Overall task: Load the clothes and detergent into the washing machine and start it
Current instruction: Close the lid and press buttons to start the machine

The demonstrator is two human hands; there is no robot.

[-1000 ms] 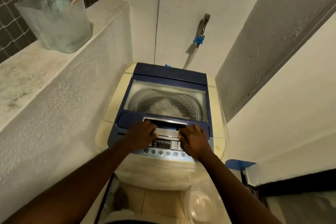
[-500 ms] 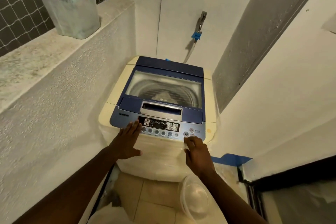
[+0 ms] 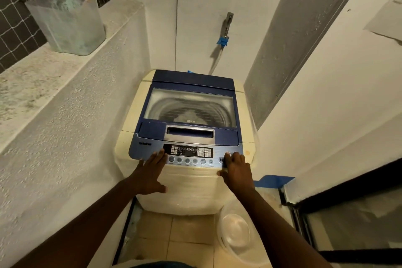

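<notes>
A cream top-loading washing machine (image 3: pixel 130 124) with a blue lid stands against the far wall. The lid (image 3: pixel 191 85) is down, and pale clothes (image 3: pixel 189 116) show through its window inside the drum. Along the front runs the control panel (image 3: pixel 189 154) with a row of round buttons. My left hand (image 3: pixel 150 174) lies flat and open on the front left edge, fingertips at the panel's left end. My right hand (image 3: pixel 236 168) rests at the panel's right end, a fingertip on a button beside the play/pause button; it holds nothing.
A translucent container (image 3: pixel 67 22) sits on the concrete ledge (image 3: pixel 32 85) at the left, with netting behind. A tap with a blue fitting (image 3: pixel 224 39) hangs on the wall behind the machine. A clear plastic tub (image 3: pixel 237 235) stands on the tiled floor at right. A dark-framed glass door (image 3: pixel 348 213) is at the lower right.
Both hands left the lid handle and slid down to the front edge of the control panel. The right fingertips have moved up onto the buttons at the panel's right end.
</notes>
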